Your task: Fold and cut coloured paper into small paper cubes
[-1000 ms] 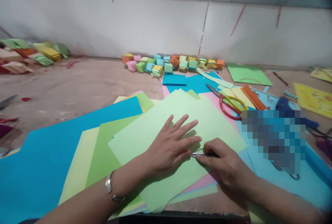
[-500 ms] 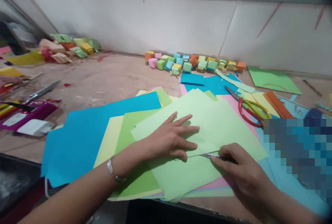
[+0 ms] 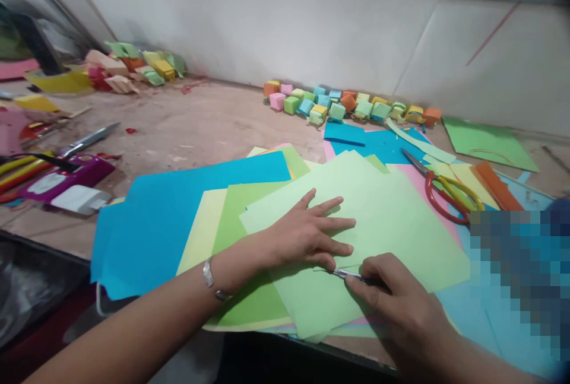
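Observation:
My left hand (image 3: pixel 307 229) lies flat with fingers spread on a pale green sheet of paper (image 3: pixel 392 218), pressing it down. My right hand (image 3: pixel 392 295) is closed round a slim craft knife (image 3: pixel 345 274) with a metal blade and a dark handle partly hidden by the fingers. Its blade touches the pale green paper just beside my left thumb, at a thin slit line running to the right. Under the sheet are a brighter green sheet (image 3: pixel 236 253), a pale yellow sheet (image 3: pixel 196 235) and blue sheets (image 3: pixel 146 229).
Red-and-yellow-handled scissors (image 3: pixel 445 188) lie right of the papers. Small folded paper cubes (image 3: pixel 338 112) line the wall, with another paper pile (image 3: pixel 151 66) at left. A purple device (image 3: pixel 66 179) with a white plug (image 3: pixel 80 199) sits at left. The table's front edge (image 3: pixel 351 357) runs below.
The knife has moved left along the paper toward my left thumb, lengthening the slit. My left hand stays spread on the sheet. The whole view has shifted slightly.

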`<state>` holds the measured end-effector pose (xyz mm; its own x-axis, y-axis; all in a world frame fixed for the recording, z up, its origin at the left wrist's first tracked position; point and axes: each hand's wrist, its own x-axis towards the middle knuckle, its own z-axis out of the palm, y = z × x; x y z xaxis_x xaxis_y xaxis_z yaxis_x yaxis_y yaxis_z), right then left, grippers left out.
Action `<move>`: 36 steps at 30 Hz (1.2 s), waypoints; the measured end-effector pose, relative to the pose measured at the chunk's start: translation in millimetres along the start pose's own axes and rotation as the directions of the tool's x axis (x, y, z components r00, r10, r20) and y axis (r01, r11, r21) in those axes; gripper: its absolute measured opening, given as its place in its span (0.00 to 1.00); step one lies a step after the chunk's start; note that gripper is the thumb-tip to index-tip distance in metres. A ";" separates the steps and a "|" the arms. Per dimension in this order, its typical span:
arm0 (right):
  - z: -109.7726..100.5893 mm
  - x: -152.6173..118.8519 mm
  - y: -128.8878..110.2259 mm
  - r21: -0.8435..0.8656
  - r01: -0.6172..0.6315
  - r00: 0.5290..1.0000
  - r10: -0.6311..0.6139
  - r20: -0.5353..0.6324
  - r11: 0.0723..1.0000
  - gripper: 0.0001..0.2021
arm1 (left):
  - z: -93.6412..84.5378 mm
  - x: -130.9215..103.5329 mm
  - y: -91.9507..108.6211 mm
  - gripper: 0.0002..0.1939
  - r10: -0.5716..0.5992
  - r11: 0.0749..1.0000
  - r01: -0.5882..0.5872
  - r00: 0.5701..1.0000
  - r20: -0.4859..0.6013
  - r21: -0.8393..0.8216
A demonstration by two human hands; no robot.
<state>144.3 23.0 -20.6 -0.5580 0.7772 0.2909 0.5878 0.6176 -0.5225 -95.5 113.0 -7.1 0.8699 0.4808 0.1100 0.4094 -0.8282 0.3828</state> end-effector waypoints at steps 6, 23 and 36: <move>5.2 11.8 -23.2 -0.077 0.130 0.988 -0.124 0.088 0.988 0.09 | -1.4 0.3 2.6 0.16 -0.017 1.000 0.017 1.000 0.021 0.007; -45.2 31.6 64.3 -0.428 -0.077 0.981 -0.008 -0.194 0.900 0.14 | -35.2 -12.5 9.7 0.09 -0.137 0.885 -0.059 0.915 -0.379 -0.461; -6.4 39.7 -2.2 -0.704 0.430 0.900 -0.326 0.288 0.565 0.08 | -55.8 -22.4 -28.4 0.17 -0.882 0.192 -0.337 0.353 -0.313 -0.922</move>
<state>124.6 53.3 -2.8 -0.8629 0.4634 0.2015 0.5045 0.7680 0.3946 -141.9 141.7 30.8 -0.1396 0.9901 -0.0118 -0.4685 -0.0555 0.8817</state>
